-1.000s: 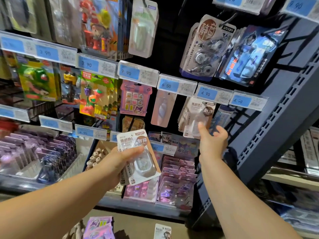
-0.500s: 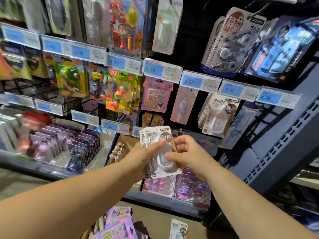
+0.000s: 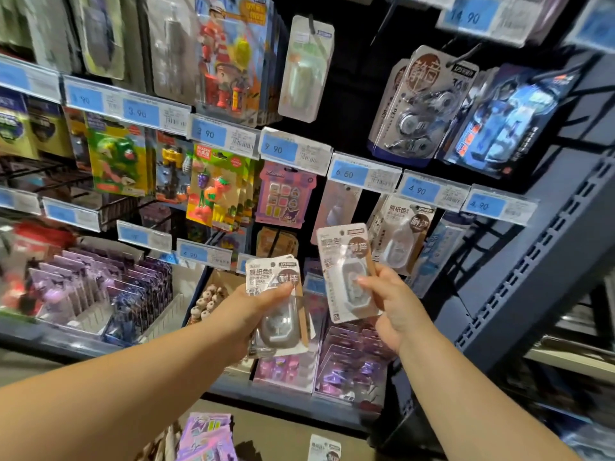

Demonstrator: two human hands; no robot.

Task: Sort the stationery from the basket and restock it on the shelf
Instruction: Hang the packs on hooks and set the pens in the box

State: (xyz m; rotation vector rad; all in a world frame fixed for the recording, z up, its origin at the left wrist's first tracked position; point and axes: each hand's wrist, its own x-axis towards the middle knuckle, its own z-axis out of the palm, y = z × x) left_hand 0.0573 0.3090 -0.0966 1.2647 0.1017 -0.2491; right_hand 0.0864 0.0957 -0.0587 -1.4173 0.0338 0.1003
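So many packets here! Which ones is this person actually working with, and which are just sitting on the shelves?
Part of the job:
- left hand gripping a white blister pack
- right hand pinching a second blister pack
- matching packs hanging on the hook behind

Just around:
- fruit eraser card
- pink sticker card
- purple packs in the tray

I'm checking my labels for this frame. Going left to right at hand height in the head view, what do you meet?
In order: purple card packs → left hand → left blister pack, gripped → right blister pack, pinched → right hand → blue shelf upright.
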